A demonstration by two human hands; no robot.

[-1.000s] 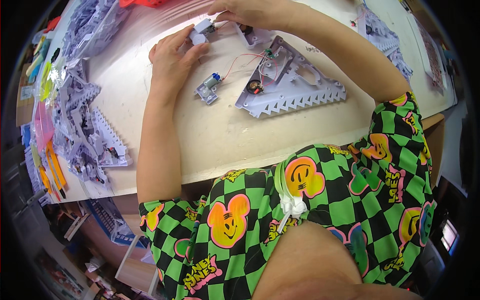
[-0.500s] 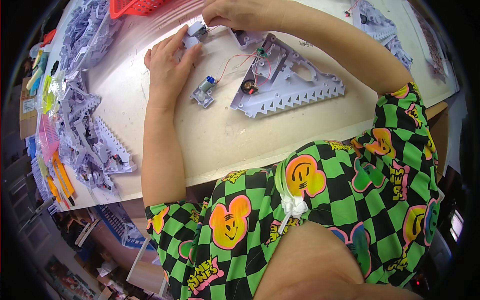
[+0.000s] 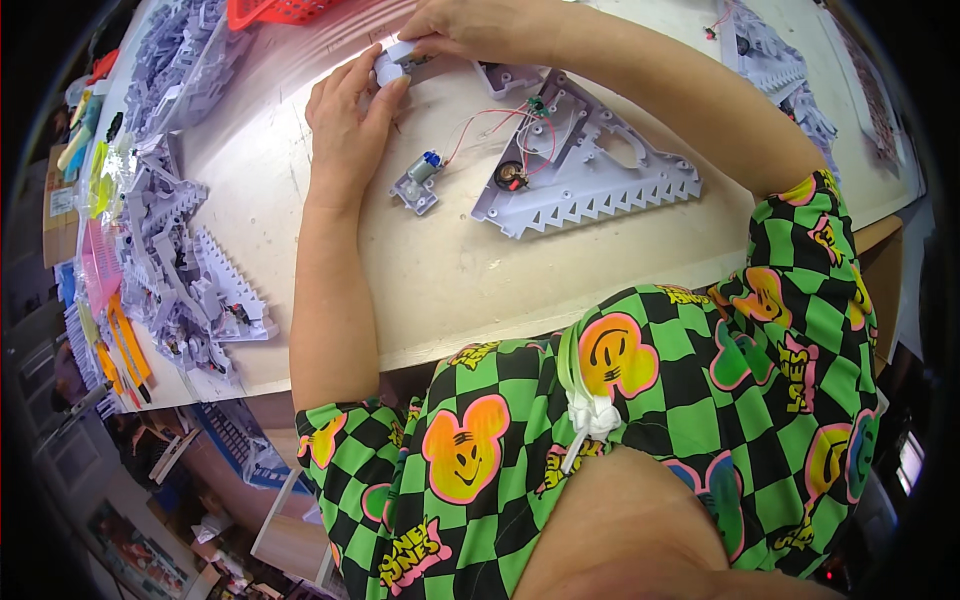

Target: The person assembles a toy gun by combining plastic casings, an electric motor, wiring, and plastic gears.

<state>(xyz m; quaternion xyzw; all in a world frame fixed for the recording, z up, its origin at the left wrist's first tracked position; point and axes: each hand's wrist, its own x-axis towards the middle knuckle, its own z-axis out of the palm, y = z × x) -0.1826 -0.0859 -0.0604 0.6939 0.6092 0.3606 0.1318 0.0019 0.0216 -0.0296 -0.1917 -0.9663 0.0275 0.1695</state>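
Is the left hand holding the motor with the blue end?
No, the left hand grips a pale part, while the blue-ended motor lies apart from it on the table.

On the far desk (image 3: 450,290), the left hand (image 3: 348,112) holds a small pale part (image 3: 389,69), the right hand (image 3: 462,28) at its right end. Nearer lie a motor (image 3: 424,167) and, rightward, a toothed triangular shell (image 3: 580,190).

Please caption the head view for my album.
Left hand holds a pale part, right hand beside it, near a wired triangular panel.
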